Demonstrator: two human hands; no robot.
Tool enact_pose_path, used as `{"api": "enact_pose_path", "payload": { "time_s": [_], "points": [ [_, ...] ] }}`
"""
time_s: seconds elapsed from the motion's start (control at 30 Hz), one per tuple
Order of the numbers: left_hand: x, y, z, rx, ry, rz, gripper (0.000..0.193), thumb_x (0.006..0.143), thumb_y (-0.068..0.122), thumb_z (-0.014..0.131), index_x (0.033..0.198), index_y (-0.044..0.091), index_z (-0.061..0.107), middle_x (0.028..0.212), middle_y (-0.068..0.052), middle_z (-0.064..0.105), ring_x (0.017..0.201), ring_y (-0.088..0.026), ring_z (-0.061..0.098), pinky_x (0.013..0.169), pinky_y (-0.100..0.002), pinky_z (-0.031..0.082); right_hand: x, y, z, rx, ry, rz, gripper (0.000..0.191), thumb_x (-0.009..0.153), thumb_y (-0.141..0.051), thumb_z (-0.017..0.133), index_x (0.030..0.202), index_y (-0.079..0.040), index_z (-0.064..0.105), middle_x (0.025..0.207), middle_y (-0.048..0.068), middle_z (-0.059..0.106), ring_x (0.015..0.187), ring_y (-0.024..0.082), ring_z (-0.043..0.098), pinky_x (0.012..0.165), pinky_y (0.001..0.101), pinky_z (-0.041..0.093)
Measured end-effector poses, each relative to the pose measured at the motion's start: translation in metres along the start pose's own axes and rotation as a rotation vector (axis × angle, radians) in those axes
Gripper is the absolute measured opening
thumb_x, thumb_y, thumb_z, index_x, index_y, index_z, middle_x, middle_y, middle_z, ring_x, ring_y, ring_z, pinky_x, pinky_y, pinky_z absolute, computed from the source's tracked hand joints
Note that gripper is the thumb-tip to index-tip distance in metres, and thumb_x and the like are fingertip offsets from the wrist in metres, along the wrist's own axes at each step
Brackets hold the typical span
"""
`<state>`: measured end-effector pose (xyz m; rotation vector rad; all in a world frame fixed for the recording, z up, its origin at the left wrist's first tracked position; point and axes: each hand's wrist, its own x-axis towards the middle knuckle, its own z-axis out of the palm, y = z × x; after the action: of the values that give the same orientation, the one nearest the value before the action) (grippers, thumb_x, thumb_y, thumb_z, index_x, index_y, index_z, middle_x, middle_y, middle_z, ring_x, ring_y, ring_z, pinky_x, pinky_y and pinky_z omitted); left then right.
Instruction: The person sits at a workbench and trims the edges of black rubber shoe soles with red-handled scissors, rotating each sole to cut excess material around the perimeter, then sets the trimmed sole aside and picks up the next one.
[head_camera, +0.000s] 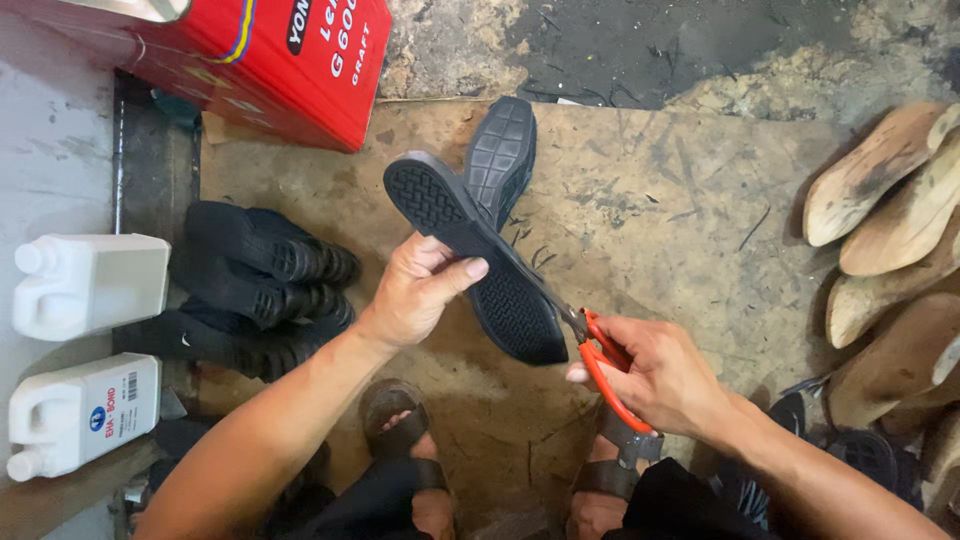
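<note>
My left hand (418, 290) grips a black rubber shoe sole (470, 250) by its near edge, tread side up, held above the floor. My right hand (655, 375) holds orange-handled scissors (600, 360), whose blades meet the sole's right edge near the heel. A second black sole (505, 150) lies on the floor just behind the held one. My sandalled feet (400, 430) show below the hands.
A pile of black soles (260, 290) lies at left. Two white plastic jugs (90, 285) stand on a ledge at far left. A red tin (270, 60) sits at top left. Wooden shoe lasts (890, 220) are stacked at right. Brown cardboard (680, 200) covers the floor.
</note>
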<state>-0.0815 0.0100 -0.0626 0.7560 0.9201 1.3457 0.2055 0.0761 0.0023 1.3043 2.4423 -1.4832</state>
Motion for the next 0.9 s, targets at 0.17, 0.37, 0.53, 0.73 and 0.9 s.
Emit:
{"api": "enact_pose_path", "payload": {
  "time_s": [0.17,0.37,0.53,0.73,0.9],
  "points": [
    [0.003,-0.003,-0.004,-0.133,0.002,-0.024,0.027,0.101,-0.005,0.065,0.126,0.004,0.067,0.120,-0.003,0.070,0.112,-0.013,0.064,0.104,-0.032,0.050,0.004,-0.001,0.007,0.041,-0.051,0.124,0.043,0.074,-0.044,0.083,0.095,-0.009,0.072,0.053,0.010,0.053,0.048,0.022,0.050,0.049,0.0382,0.045],
    [0.010,0.001,-0.002,-0.360,-0.018,-0.105,0.023,0.103,-0.003,0.064,0.125,0.004,0.067,0.118,-0.007,0.071,0.109,-0.018,0.068,0.099,-0.037,0.056,0.011,0.005,0.016,0.124,-0.024,0.044,0.041,0.076,-0.040,0.083,0.088,-0.004,0.070,0.054,0.008,0.048,0.049,0.019,0.046,0.048,0.0357,0.043],
    [0.011,0.008,0.000,-0.477,-0.011,-0.195,0.026,0.102,0.000,0.062,0.127,0.006,0.063,0.115,-0.007,0.071,0.105,-0.019,0.070,0.094,-0.038,0.060,0.015,0.016,0.019,0.189,-0.064,0.060,0.041,0.078,-0.039,0.083,0.093,-0.003,0.070,0.055,0.007,0.050,0.051,0.018,0.046,0.048,0.0353,0.042],
    [0.015,0.004,-0.008,-0.496,0.000,-0.202,0.023,0.103,-0.001,0.062,0.125,0.006,0.064,0.114,-0.009,0.072,0.103,-0.020,0.071,0.092,-0.039,0.061,0.023,0.024,0.019,0.148,-0.055,-0.095,0.051,0.077,-0.040,0.082,0.110,-0.003,0.069,0.069,0.009,0.062,0.059,0.017,0.058,0.056,0.0347,0.050],
    [0.011,-0.009,-0.006,-0.343,-0.056,-0.193,0.025,0.103,-0.001,0.063,0.127,0.005,0.065,0.119,-0.007,0.071,0.110,-0.018,0.067,0.101,-0.036,0.055,0.026,0.020,0.020,0.176,-0.081,0.037,0.053,0.077,-0.037,0.081,0.118,-0.006,0.070,0.068,0.009,0.064,0.060,0.019,0.059,0.058,0.0357,0.051]
  ]
}}
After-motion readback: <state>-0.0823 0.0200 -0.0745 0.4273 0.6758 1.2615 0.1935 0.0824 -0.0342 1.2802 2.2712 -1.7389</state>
